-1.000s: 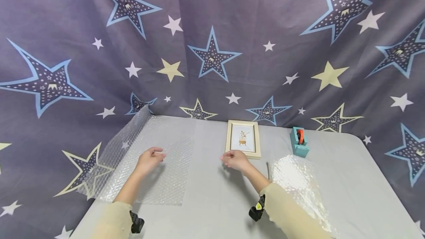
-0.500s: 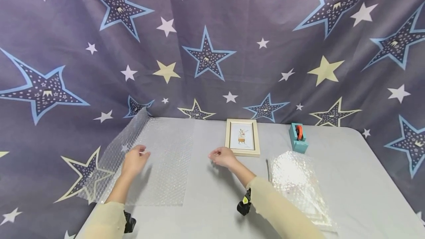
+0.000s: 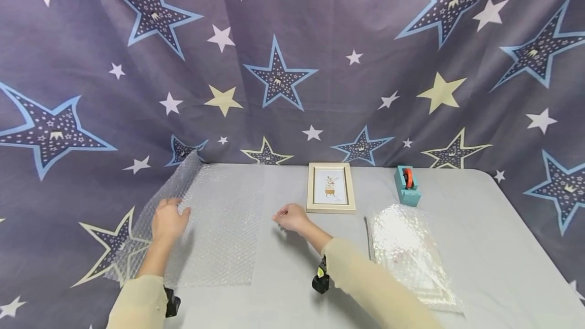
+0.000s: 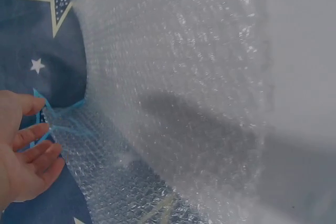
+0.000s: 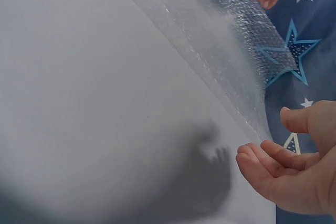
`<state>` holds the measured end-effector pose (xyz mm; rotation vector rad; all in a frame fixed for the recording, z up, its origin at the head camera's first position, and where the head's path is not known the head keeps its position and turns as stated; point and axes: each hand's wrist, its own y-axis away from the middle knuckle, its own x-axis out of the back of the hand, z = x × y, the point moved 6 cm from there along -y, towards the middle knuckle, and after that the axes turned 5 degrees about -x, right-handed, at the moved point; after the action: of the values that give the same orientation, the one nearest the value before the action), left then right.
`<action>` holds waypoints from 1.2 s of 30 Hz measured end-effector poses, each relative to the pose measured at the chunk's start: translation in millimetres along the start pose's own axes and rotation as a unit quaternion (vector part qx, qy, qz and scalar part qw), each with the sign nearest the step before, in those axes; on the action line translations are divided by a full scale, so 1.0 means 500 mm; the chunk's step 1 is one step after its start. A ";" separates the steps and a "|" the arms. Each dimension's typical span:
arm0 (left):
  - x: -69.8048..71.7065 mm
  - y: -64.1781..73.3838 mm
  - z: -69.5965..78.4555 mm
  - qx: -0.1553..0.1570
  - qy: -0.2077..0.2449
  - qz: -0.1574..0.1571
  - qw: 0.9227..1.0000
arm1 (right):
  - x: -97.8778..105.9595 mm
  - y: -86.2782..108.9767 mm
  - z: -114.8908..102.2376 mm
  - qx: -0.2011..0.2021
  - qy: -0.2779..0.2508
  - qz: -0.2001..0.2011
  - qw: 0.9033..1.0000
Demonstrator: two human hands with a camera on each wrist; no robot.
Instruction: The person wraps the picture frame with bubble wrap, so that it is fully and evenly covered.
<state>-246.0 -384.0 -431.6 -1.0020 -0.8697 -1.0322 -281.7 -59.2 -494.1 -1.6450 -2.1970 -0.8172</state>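
A clear bubble wrap sheet (image 3: 224, 232) lies over the left of the table, its left side passing the table edge against the starred cloth. My left hand (image 3: 169, 221) is at that left side. In the left wrist view its fingers (image 4: 37, 153) are loosely bent beside the wrap, with nothing seen between them; whether they touch it I cannot tell. Right of the sheet, my right hand (image 3: 291, 217) hovers above the table with relaxed fingers (image 5: 257, 174), holding nothing. Just behind it lies a gold-edged picture frame (image 3: 331, 208) with a plant print.
A teal tape dispenser (image 3: 407, 194) with an orange roll stands at the back right. In front of it lies a flat package in bubble wrap (image 3: 409, 253). The starred cloth (image 3: 292, 131) hangs behind the grey table (image 3: 493, 248).
My left hand has moved left across the bubble wrap to its left side. My right hand has moved left, away from the picture frame. The head view has shifted slightly.
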 end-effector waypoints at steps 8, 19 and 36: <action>0.031 -0.012 -0.021 0.064 0.004 0.050 0.997 | -0.052 -0.006 -0.025 -0.024 -0.010 -0.010 1.000; 0.041 -0.015 -0.041 0.124 0.008 0.048 0.991 | -0.097 -0.017 -0.035 -0.085 -0.061 -0.003 0.995; 0.007 -0.013 -0.074 0.141 -0.033 0.007 0.989 | -0.124 -0.015 -0.020 -0.101 -0.117 -0.017 0.988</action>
<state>-247.4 -421.1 -438.0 -0.8051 -1.0297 -0.8390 -270.5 -115.0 -521.2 -1.8908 -2.3714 -0.9242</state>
